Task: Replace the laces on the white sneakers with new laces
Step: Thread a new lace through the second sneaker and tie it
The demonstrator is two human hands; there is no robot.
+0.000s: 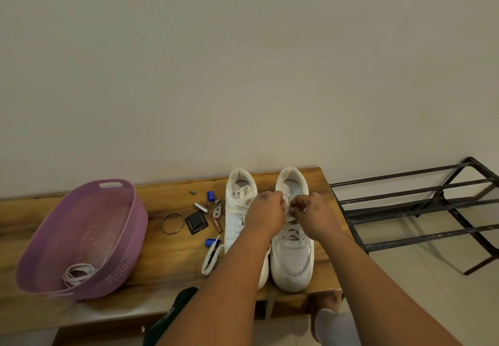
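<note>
On the left of the bench we see a purple basket, and in its near corner lies a coil of white lace; we cannot tell if this is an old lace or a new one. Going right, some small things lie on the wood: a twisted ring, a black pad, blue caps and a loose white lace beside the left sneaker. This sneaker has a lace bunched loosely near its tongue, not tied. The right sneaker stands just beside it, and a lace already crosses through its lower eyelets. We judge that the task is perhaps half done: the right sneaker is laced nearly to the top and needs only tying, while the left sneaker is left to finish. Our left hand has its fingers curled at the upper eyelets of the right sneaker, and it seems to pinch the lace there. Our right hand meets it from the other side, its fingertips closed in a small pinch on the same lace. So each grip is nearly fully closed, holding only the lace.
</note>
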